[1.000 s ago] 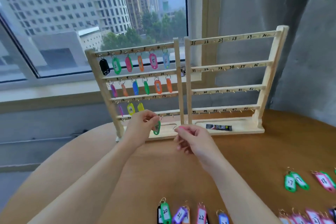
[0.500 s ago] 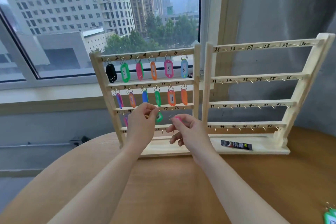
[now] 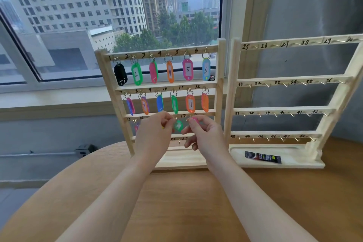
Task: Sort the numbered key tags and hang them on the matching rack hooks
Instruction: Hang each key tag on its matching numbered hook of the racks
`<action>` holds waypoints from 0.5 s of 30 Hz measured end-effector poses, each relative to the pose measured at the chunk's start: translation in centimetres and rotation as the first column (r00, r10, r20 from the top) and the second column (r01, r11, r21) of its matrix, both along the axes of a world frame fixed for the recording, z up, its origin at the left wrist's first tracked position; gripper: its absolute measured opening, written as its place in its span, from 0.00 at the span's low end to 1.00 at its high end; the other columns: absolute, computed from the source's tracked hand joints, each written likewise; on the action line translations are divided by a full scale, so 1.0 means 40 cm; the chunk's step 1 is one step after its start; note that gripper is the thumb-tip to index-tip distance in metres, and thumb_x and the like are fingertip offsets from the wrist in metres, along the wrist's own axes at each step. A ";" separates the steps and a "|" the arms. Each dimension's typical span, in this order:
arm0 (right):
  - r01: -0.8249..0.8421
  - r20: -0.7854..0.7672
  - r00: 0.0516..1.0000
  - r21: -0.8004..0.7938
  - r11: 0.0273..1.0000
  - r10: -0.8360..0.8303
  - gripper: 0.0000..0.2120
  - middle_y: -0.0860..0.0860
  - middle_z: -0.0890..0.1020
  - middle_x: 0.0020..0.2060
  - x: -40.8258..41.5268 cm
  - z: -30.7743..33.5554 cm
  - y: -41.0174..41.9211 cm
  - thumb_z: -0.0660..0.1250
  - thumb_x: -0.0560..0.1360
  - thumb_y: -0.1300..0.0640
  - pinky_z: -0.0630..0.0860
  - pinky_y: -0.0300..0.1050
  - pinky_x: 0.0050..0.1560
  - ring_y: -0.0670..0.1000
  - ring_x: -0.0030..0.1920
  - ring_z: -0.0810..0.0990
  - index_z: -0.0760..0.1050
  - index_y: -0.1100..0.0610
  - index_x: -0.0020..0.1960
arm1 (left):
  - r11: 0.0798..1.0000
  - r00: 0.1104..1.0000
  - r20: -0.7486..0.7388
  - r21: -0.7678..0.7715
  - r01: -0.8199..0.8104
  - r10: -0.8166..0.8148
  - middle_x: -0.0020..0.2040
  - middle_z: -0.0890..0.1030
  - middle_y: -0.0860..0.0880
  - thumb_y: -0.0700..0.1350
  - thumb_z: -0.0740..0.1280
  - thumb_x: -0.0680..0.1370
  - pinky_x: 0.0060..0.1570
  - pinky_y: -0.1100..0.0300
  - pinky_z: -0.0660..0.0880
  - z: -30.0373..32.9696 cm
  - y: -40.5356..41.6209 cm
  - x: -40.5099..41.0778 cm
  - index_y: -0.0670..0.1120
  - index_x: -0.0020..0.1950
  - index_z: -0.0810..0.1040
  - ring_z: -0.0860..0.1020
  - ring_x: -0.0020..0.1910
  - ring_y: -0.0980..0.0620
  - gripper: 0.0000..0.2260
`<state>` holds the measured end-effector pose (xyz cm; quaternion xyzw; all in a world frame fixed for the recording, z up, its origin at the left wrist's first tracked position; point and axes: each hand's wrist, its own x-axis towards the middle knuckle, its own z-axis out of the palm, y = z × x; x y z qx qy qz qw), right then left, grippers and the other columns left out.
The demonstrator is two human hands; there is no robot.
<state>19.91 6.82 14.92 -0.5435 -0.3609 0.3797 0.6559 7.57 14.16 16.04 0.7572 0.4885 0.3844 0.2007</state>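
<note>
Green key tag was pinched in the left hand at the left wooden rack's third row; the right hand pinched a pink key tag.

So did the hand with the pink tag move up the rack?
Yes. The right hand with the pink tag rose from the left rack's base to its third rail.

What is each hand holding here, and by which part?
The left hand pinches the green key tag at its left edge. The right hand pinches the pink key tag by its body, ring end free.
</note>
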 end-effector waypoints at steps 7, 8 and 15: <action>-0.033 -0.002 0.999 0.007 0.999 0.033 0.07 0.51 0.85 0.34 -0.028 0.016 0.011 0.63 0.84 0.57 0.70 0.37 0.24 0.51 0.25 0.76 0.79 0.55 0.50 | 1.000 0.999 -0.033 -0.015 -0.028 0.027 0.34 0.82 0.58 0.49 0.67 0.81 0.44 0.51 0.79 -0.017 -0.007 -0.012 0.56 0.44 0.81 0.80 0.41 0.54 0.07; -0.029 0.006 1.000 0.007 1.000 0.028 0.07 0.51 0.85 0.34 -0.032 0.016 0.015 0.63 0.84 0.58 0.70 0.36 0.24 0.51 0.25 0.76 0.79 0.56 0.51 | 0.999 0.999 -0.046 -0.022 -0.031 0.030 0.35 0.82 0.58 0.49 0.67 0.81 0.44 0.50 0.79 -0.019 -0.009 -0.013 0.57 0.43 0.80 0.80 0.42 0.53 0.07; 0.081 0.111 0.991 -0.039 0.996 -0.077 0.07 0.51 0.85 0.35 -0.063 -0.019 0.046 0.64 0.83 0.56 0.76 0.39 0.26 0.51 0.26 0.79 0.80 0.56 0.52 | 0.999 0.999 -0.048 -0.047 -0.011 0.009 0.34 0.83 0.58 0.46 0.67 0.81 0.44 0.55 0.80 -0.031 -0.031 -0.032 0.56 0.45 0.80 0.81 0.38 0.60 0.07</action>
